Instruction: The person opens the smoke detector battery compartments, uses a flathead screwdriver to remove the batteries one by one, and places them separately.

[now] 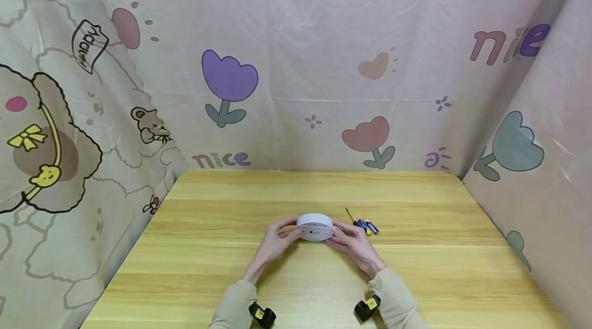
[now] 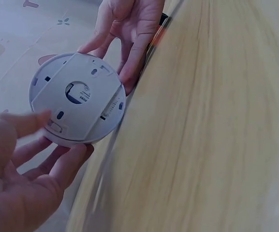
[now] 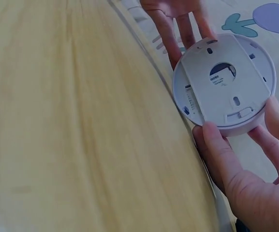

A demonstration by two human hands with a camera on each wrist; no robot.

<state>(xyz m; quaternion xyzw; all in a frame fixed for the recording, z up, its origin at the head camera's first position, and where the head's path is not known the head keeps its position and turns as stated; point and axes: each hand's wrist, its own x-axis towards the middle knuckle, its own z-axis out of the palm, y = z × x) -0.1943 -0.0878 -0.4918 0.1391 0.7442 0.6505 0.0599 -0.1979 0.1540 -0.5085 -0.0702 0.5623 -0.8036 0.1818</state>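
Both hands hold a round white smoke detector (image 1: pixel 314 228) above the middle of the table, its back tilted toward me. In the left wrist view, its back plate (image 2: pixel 88 118) shows small slots and a round central hole with a printed label inside. My left hand (image 1: pixel 276 240) grips the left rim; the left wrist view shows its fingers under the edge and the thumb, blurred, over the plate. My right hand (image 1: pixel 355 244) grips the opposite rim between thumb and fingers, closer in the right wrist view.
Behind my right hand lie a thin screwdriver (image 1: pixel 349 214) and a couple of blue batteries (image 1: pixel 371 226) on the wooden table (image 1: pixel 208 216). Printed curtains (image 1: pixel 296 61) hang along the table's back and sides. Each wrist wears a black camera (image 1: pixel 262 314).
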